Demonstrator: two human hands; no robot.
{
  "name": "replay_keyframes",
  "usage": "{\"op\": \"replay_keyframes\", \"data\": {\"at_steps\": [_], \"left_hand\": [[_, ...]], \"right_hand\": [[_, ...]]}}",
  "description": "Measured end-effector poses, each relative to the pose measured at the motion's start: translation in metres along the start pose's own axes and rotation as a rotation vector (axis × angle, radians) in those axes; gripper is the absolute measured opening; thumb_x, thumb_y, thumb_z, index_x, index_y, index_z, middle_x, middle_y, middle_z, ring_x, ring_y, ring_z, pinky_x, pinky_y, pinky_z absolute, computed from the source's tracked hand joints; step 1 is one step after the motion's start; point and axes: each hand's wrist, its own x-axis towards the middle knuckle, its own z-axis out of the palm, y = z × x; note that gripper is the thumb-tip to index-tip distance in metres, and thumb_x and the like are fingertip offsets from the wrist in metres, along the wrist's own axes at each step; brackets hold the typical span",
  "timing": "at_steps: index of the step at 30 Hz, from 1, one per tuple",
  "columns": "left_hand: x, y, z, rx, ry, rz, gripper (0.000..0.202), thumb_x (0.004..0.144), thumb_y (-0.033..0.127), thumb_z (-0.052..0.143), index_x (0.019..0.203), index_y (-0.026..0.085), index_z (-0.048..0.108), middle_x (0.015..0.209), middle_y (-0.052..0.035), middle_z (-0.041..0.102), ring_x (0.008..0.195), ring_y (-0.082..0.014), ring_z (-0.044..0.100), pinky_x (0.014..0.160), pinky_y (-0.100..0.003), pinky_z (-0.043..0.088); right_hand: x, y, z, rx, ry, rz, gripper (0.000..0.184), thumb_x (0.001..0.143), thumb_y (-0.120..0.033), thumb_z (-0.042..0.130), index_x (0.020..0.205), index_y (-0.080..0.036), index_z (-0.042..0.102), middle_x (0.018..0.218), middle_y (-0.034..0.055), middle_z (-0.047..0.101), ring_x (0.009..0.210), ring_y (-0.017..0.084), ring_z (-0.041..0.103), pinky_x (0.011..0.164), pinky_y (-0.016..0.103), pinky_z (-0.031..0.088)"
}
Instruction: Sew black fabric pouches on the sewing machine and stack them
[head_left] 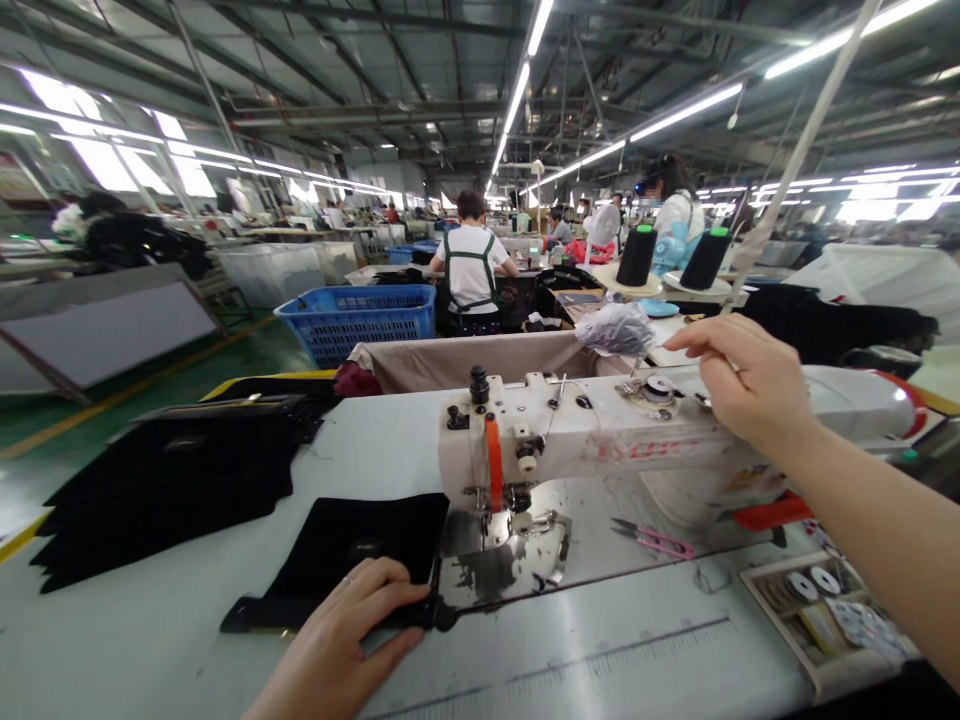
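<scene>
My left hand lies on the near edge of a black fabric piece, fingers stretched out and thumb apart. The piece lies flat left of the needle area, a small label on its face and its near edge folded. The white sewing machine stands with its presser foot just beside the fabric. Over the machine arm, near the bobbin winder, my right hand is raised, fingers curled and fingertips pointing left. Whether a thread is between them is too fine to make out.
A stack of black pieces lies at left. Pink-handled snips rest on the machine bed. A tray of bobbins sits at near right. Behind are black thread cones, a blue basket and a seated co-worker.
</scene>
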Motion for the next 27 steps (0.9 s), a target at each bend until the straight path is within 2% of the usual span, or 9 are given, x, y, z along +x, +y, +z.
{"op": "replay_keyframes", "data": {"at_steps": [5, 8, 10, 12, 14, 16, 20, 23, 27], "left_hand": [[0.003, 0.002, 0.002, -0.048, 0.013, 0.003, 0.025, 0.087, 0.035, 0.07, 0.11, 0.028, 0.073, 0.107, -0.0047, 0.067, 0.097, -0.0194, 0.066, 0.088, -0.025, 0.056], [0.005, 0.01, -0.003, -0.069, -0.007, -0.003, 0.023, 0.088, 0.032, 0.069, 0.109, 0.026, 0.073, 0.107, -0.0058, 0.066, 0.098, -0.0202, 0.064, 0.09, -0.029, 0.054], [0.003, 0.018, -0.008, -0.095, -0.029, 0.0, 0.022, 0.09, 0.03, 0.066, 0.11, 0.024, 0.072, 0.106, -0.0063, 0.065, 0.1, -0.0205, 0.062, 0.092, -0.032, 0.053], [-0.002, 0.024, -0.012, -0.104, -0.078, 0.029, 0.02, 0.094, 0.028, 0.063, 0.111, 0.023, 0.071, 0.105, -0.0062, 0.065, 0.101, -0.0204, 0.06, 0.094, -0.034, 0.051], [-0.012, 0.03, -0.015, -0.084, -0.129, 0.043, 0.021, 0.096, 0.026, 0.06, 0.114, 0.024, 0.07, 0.107, -0.0058, 0.064, 0.104, -0.0204, 0.059, 0.097, -0.036, 0.049], [-0.026, 0.036, -0.017, -0.065, -0.152, 0.034, 0.023, 0.095, 0.026, 0.061, 0.117, 0.025, 0.068, 0.115, -0.0063, 0.064, 0.111, -0.0217, 0.058, 0.103, -0.039, 0.046], [-0.055, 0.042, -0.022, -0.038, -0.132, 0.023, 0.047, 0.085, 0.043, 0.075, 0.126, 0.023, 0.061, 0.134, -0.0087, 0.06, 0.129, -0.0267, 0.051, 0.121, -0.049, 0.029], [-0.066, 0.039, -0.027, 0.024, -0.082, -0.031, 0.07, 0.077, 0.059, 0.078, 0.131, 0.021, 0.056, 0.14, -0.0124, 0.057, 0.137, -0.0314, 0.046, 0.125, -0.056, 0.017], [-0.076, 0.042, -0.028, 0.106, -0.103, -0.031, 0.083, 0.071, 0.065, 0.079, 0.136, 0.02, 0.053, 0.138, -0.0134, 0.057, 0.133, -0.034, 0.048, 0.122, -0.059, 0.018]], "right_hand": [[-0.009, -0.006, -0.011, -0.026, 0.092, 0.029, 0.029, 0.085, -0.008, 0.043, 0.091, -0.023, 0.066, 0.088, 0.0073, 0.068, 0.087, 0.026, 0.061, 0.082, 0.04, 0.048], [-0.032, -0.039, -0.011, 0.02, 0.11, 0.0, 0.029, 0.084, -0.007, 0.045, 0.095, -0.025, 0.065, 0.094, 0.0066, 0.07, 0.093, 0.027, 0.063, 0.09, 0.044, 0.047], [-0.058, -0.073, -0.002, 0.175, -0.001, -0.128, 0.03, 0.082, -0.007, 0.05, 0.099, -0.028, 0.063, 0.098, 0.0047, 0.072, 0.095, 0.026, 0.064, 0.091, 0.045, 0.048], [-0.087, -0.109, 0.016, 0.373, -0.253, -0.32, 0.029, 0.082, -0.007, 0.052, 0.102, -0.027, 0.062, 0.1, 0.004, 0.073, 0.091, 0.024, 0.065, 0.084, 0.043, 0.051], [-0.116, -0.14, 0.038, 0.515, -0.422, -0.34, 0.027, 0.084, -0.007, 0.049, 0.1, -0.025, 0.062, 0.097, 0.0044, 0.072, 0.087, 0.022, 0.065, 0.077, 0.042, 0.053], [-0.137, -0.159, 0.062, 0.58, -0.456, -0.297, 0.025, 0.086, -0.008, 0.047, 0.099, -0.024, 0.062, 0.097, 0.0055, 0.072, 0.088, 0.023, 0.066, 0.079, 0.043, 0.055], [-0.154, -0.167, 0.1, 0.566, -0.432, -0.221, 0.027, 0.087, -0.008, 0.047, 0.102, -0.025, 0.061, 0.11, 0.0066, 0.07, 0.101, 0.026, 0.065, 0.089, 0.05, 0.055], [-0.157, -0.164, 0.118, 0.557, -0.426, -0.193, 0.023, 0.089, -0.01, 0.048, 0.101, -0.025, 0.06, 0.113, 0.0068, 0.069, 0.103, 0.027, 0.065, 0.092, 0.053, 0.054], [-0.163, -0.16, 0.133, 0.551, -0.459, -0.182, 0.018, 0.091, -0.015, 0.049, 0.096, -0.026, 0.062, 0.109, 0.0058, 0.07, 0.1, 0.026, 0.066, 0.089, 0.05, 0.055]]}}
